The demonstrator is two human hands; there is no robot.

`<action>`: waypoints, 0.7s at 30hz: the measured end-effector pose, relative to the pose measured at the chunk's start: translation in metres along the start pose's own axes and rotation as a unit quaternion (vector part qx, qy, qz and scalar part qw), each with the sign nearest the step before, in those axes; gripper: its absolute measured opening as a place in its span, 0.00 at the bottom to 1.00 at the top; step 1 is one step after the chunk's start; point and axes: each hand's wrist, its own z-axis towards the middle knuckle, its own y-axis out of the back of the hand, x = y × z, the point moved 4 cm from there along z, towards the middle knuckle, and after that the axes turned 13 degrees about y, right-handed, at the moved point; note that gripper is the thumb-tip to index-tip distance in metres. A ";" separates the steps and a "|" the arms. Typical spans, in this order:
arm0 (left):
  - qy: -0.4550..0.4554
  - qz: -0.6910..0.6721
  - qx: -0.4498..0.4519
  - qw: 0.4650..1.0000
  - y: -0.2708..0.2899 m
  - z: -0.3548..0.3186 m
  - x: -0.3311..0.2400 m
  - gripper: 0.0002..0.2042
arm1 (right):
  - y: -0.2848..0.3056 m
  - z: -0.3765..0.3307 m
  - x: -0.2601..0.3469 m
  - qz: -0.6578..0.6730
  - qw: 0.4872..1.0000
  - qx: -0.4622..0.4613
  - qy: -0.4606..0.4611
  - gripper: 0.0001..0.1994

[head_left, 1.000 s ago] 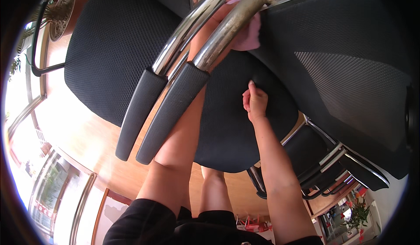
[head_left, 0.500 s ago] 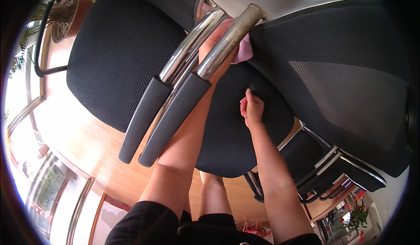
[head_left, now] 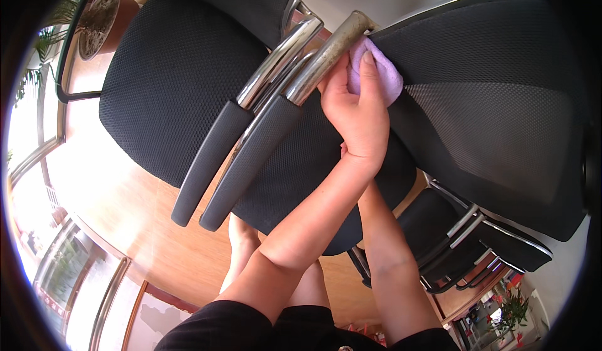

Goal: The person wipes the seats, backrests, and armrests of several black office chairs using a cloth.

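- I see the left hand (head_left: 359,110) reaching across to the chair on the right; fingers closed on a lilac cloth (head_left: 384,74), holding it bunched and pressed flat under the fingertips.
- The cloth sits at the near top corner of the right chair's mesh backrest (head_left: 495,100), just beside the upper end of the chrome armrest tube (head_left: 326,56); it touches the backrest frame edge; whether it also touches the tube I cannot tell.
- The right hand is almost wholly hidden behind the left wrist; only the right forearm (head_left: 385,251) shows, rising from the lower edge and passing under the left arm; I cannot tell its grip; it ends at the right chair's black seat cushion (head_left: 301,175).
- 2 office chairs stand side by side, armrests nearly touching; each armrest is a chrome tube ending in a black padded grip (head_left: 248,163), the 2 grips running parallel down and left.
- The left chair's seat (head_left: 175,81) is black mesh fabric, well apart from both hands.
- More chrome chair frames (head_left: 476,238) are stacked at lower right, behind the right forearm.
- Wooden floor (head_left: 119,207) under the chairs; a potted plant (head_left: 94,12) at upper left; my knees visible below the seat edge.
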 end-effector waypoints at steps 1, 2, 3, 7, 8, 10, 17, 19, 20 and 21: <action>-0.004 0.000 -0.001 1.000 -0.002 -0.002 -0.003 0.19 | -0.001 0.000 0.001 -0.005 1.000 0.005 0.003 0.26; -0.008 -0.001 -0.002 1.000 -0.003 -0.004 -0.006 0.18 | -0.001 -0.002 0.002 -0.008 1.000 0.008 0.004 0.26; -0.021 0.012 0.003 1.000 -0.004 -0.005 -0.010 0.17 | -0.002 -0.003 0.003 -0.012 1.000 0.011 0.006 0.26; -0.024 0.005 0.028 0.999 -0.011 -0.016 -0.034 0.15 | 0.000 -0.003 0.003 -0.024 0.999 0.022 0.017 0.26; -0.014 -0.011 0.035 0.999 -0.016 -0.020 -0.040 0.14 | 0.001 -0.001 0.003 -0.020 0.999 0.026 0.021 0.27; -0.136 0.000 0.043 0.990 -0.032 -0.035 -0.065 0.14 | 0.012 0.004 -0.004 -0.016 0.999 0.029 0.024 0.27; -0.179 0.061 0.038 0.981 -0.013 -0.009 -0.034 0.14 | -0.006 -0.019 0.029 -0.098 0.995 0.009 0.031 0.25; -0.209 0.082 0.025 0.974 -0.012 -0.012 -0.028 0.14 | -0.002 -0.017 0.025 -0.087 0.995 0.004 0.037 0.24; -0.211 0.086 0.019 0.974 -0.012 -0.012 -0.025 0.14 | -0.003 -0.014 0.022 -0.080 0.996 0.004 0.041 0.24; -0.184 0.076 0.027 0.980 -0.011 -0.012 -0.021 0.14 | -0.003 -0.011 0.020 -0.074 0.996 0.003 0.044 0.24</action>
